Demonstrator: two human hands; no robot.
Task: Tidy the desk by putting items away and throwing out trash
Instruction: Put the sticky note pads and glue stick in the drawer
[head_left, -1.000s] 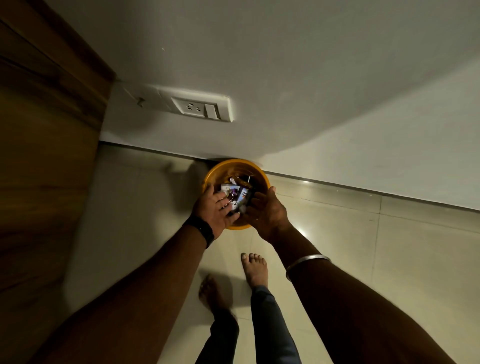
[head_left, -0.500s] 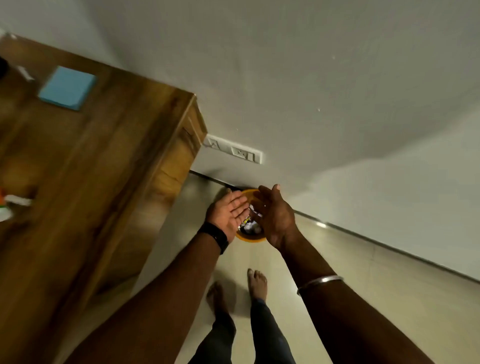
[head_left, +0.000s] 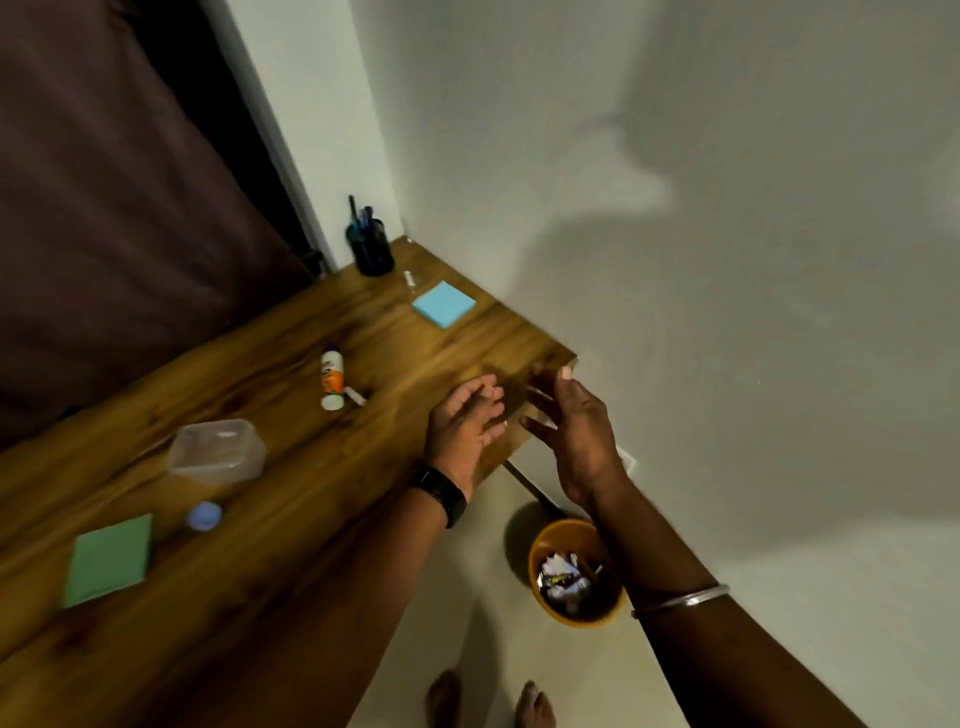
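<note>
An orange trash bin (head_left: 610, 613) stands on the floor beside the wooden desk (head_left: 260, 545), with crumpled wrappers (head_left: 563, 582) inside. My left hand (head_left: 465, 428) and my right hand (head_left: 574, 426) hover empty near the desk's right end, fingers spread, palms facing each other. On the desk lie a glue stick (head_left: 331, 378), a blue sticky-note pad (head_left: 444, 304), a green pad (head_left: 109, 558), a clear plastic box (head_left: 217, 451), a small blue cap (head_left: 204, 515) and a dark pen holder (head_left: 370, 249) with pens.
A white wall runs along the right, with a socket plate partly hidden behind my right wrist. A dark curtain (head_left: 114, 208) hangs behind the desk. My bare feet (head_left: 488, 701) stand on pale floor tiles by the bin.
The wrappers left my hands and dropped into the bin. Both hands rose from the bin up to desk height, and my view swung left onto the desk.
</note>
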